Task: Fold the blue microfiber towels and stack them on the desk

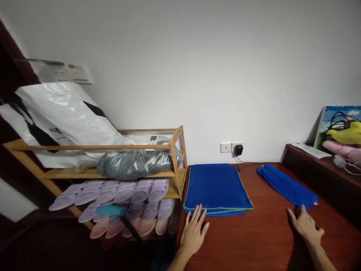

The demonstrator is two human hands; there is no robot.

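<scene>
A stack of flat blue cloths with green edging (216, 188) lies on the reddish-brown table (242, 241). At its front left edge, my left hand (194, 229) rests with fingers spread, the fingertips at the cloth's border. Farther right, a bunched blue cloth (287, 186) lies slantwise. My right hand (306, 226) is just in front of its near end, fingers apart, with the index fingertip at the cloth's edge. Neither hand grips anything.
Left of the table stands a wooden rack (176, 169) with a white bag (64, 116), a plastic-wrapped bundle (135, 163) and rows of slippers (117, 192). A black plug (238, 150) sits in the wall socket. A raised dark shelf (318, 173) holds toys at right.
</scene>
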